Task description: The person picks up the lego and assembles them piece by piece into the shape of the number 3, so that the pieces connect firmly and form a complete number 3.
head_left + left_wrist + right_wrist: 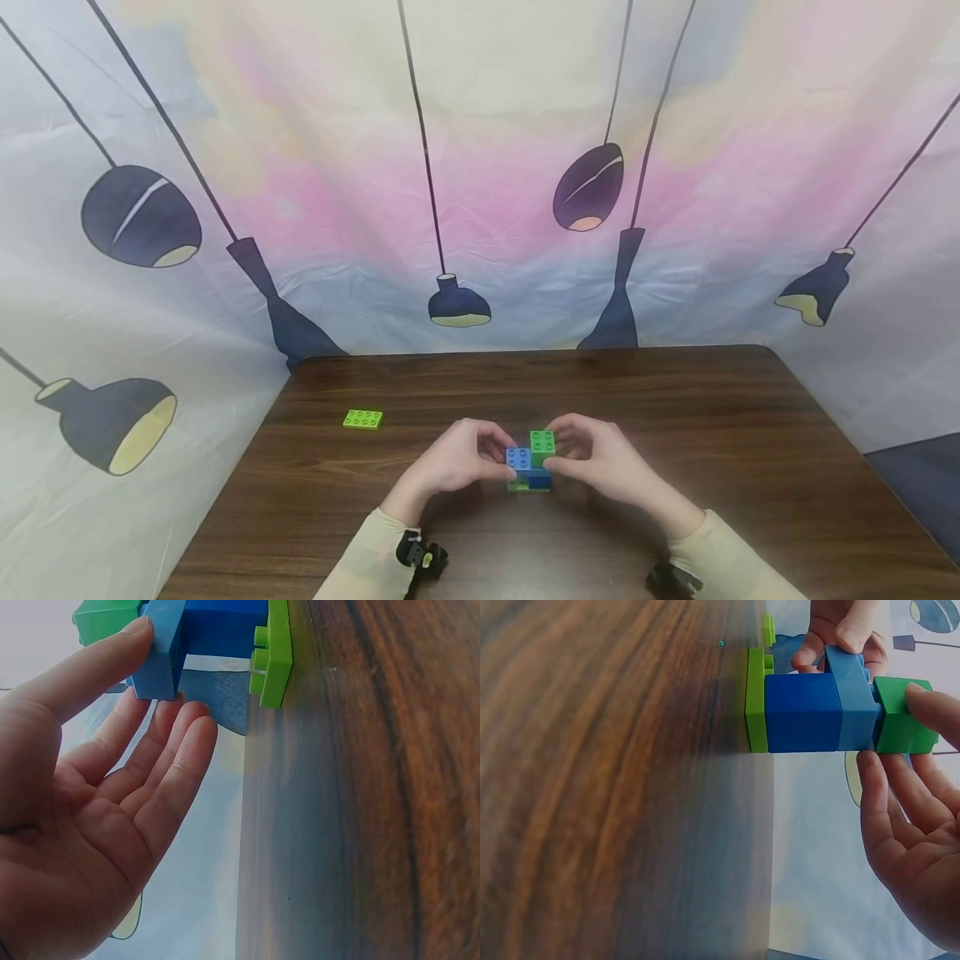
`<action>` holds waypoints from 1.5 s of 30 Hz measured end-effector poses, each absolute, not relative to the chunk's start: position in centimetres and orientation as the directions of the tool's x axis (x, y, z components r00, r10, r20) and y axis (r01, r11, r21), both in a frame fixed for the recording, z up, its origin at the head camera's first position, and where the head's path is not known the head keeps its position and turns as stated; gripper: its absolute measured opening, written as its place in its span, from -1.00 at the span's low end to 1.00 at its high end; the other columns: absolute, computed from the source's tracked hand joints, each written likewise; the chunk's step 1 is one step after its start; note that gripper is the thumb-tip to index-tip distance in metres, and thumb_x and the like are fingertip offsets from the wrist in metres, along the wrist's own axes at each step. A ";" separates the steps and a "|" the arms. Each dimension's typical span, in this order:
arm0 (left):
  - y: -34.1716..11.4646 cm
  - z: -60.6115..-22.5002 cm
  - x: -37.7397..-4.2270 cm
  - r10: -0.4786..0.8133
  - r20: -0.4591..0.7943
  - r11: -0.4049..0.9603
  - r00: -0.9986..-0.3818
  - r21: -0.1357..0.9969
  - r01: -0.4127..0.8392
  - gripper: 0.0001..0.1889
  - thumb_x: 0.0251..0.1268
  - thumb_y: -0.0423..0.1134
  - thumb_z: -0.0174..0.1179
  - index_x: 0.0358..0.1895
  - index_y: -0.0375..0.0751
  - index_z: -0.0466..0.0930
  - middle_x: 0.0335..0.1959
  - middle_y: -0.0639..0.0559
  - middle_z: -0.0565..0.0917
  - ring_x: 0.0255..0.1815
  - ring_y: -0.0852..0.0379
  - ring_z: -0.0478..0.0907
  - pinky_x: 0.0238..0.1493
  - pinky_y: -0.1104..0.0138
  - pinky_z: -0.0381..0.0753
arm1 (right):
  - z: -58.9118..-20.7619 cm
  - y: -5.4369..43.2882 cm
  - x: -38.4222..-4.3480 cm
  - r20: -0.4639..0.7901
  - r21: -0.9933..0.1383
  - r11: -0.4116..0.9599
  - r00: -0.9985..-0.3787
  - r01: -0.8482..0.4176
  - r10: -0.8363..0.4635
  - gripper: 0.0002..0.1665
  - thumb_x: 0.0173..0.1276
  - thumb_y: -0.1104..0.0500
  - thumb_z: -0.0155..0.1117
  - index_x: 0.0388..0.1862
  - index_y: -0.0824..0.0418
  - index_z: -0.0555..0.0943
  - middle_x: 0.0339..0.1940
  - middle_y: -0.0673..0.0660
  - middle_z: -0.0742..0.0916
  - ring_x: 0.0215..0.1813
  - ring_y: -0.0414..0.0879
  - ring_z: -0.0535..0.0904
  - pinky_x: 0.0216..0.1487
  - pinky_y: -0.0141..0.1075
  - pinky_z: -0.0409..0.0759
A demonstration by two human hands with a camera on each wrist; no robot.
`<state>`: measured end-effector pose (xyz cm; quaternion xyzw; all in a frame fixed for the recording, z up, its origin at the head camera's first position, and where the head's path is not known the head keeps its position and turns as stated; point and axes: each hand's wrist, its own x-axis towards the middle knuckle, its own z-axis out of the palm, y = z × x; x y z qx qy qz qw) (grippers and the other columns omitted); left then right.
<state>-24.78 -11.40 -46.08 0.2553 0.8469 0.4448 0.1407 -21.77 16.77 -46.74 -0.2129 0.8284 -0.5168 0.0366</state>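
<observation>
A small stack of toy building bricks stands on the table in front of me. Its base is a lime green plate (pixel 756 705), with a dark blue brick (pixel 802 712) on the plate's right part. Across the top of that lies a lighter blue brick (pixel 517 459), whose left end overhangs the plate. My left hand (pixel 456 457) pinches this overhanging end between thumb and fingertips. A green brick (pixel 542 448) sits over its right end, slightly tilted, with studs showing in the gap between them. My right hand (pixel 603 458) pinches the green brick from the right, thumb in front.
Another lime green plate (pixel 363 419) with studs lies on the table to the far left. The brown wooden table (pixel 675 392) reaches back to a hanging cloth (pixel 510 167) printed with lamps.
</observation>
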 end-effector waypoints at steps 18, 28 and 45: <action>-11.5 -46.2 -24.6 0.558 -0.011 0.468 -0.830 0.830 0.304 -0.72 0.20 -0.19 0.62 -0.06 -0.03 0.79 -0.28 0.17 0.76 -0.22 0.17 0.72 -0.12 0.27 0.71 | -46.6 16.4 -21.4 0.193 -0.833 0.423 -0.904 -0.356 -0.381 -0.61 0.35 0.04 0.63 0.10 -0.05 0.70 -0.02 -0.16 0.80 -0.05 -0.20 0.76 0.04 -0.25 0.71; -11.5 -46.1 -24.6 0.554 -0.009 0.478 -0.832 0.822 0.310 -0.73 0.20 -0.20 0.62 -0.07 -0.04 0.79 -0.27 0.17 0.76 -0.22 0.17 0.71 -0.12 0.27 0.71 | -46.9 16.1 -21.3 0.271 -0.786 0.435 -0.877 -0.440 -0.398 -0.61 0.36 0.04 0.62 0.10 -0.02 0.69 0.00 -0.10 0.83 -0.05 -0.19 0.77 -0.02 -0.24 0.73; -11.4 -46.2 -24.7 0.554 -0.010 0.478 -0.833 0.822 0.308 -0.73 0.21 -0.19 0.62 -0.06 -0.02 0.79 -0.27 0.17 0.75 -0.21 0.16 0.71 -0.11 0.27 0.71 | -46.8 16.1 -21.2 0.275 -0.777 0.443 -0.875 -0.447 -0.399 -0.64 0.36 0.07 0.62 0.07 0.00 0.70 -0.06 -0.12 0.83 -0.10 -0.22 0.77 -0.03 -0.24 0.74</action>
